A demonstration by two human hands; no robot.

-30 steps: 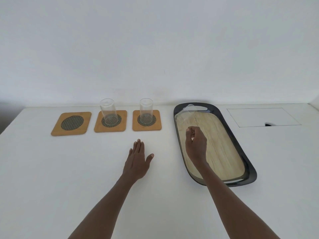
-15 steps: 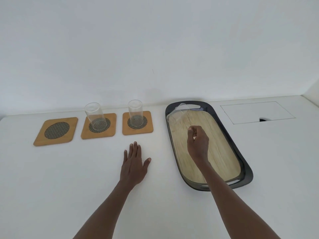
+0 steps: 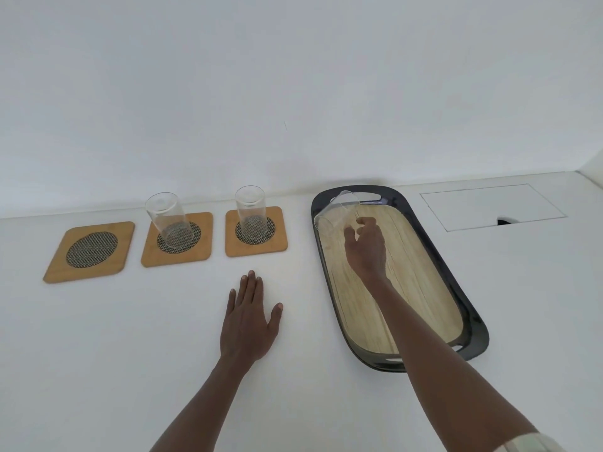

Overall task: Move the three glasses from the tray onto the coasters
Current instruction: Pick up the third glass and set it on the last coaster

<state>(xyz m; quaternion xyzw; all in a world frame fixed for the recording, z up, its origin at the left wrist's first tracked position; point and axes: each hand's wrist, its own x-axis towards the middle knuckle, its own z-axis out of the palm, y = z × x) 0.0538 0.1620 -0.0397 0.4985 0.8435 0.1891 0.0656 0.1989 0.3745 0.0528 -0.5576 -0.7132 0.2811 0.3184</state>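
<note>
Three wooden coasters lie in a row at the back left. The left coaster [image 3: 91,252] is bare. A clear glass [image 3: 168,223] stands on the middle coaster [image 3: 153,257], and another glass [image 3: 253,213] stands on the right coaster [image 3: 235,249]. The third glass [image 3: 334,212] stands at the far left end of the dark-rimmed, wood-floored tray [image 3: 473,321]. My right hand [image 3: 367,252] is over the tray, its thumb and fingers parted right beside this glass, without a closed hold on it. My left hand [image 3: 249,324] rests flat on the white table, fingers apart.
A white wall rises right behind the coasters and tray. At the back right a rectangular hatch [image 3: 489,207] with a small dark notch is set into the tabletop.
My right hand has moved away from me along the tray to the glass, and its fingers have parted from a loose fist. My left hand stays flat.
</note>
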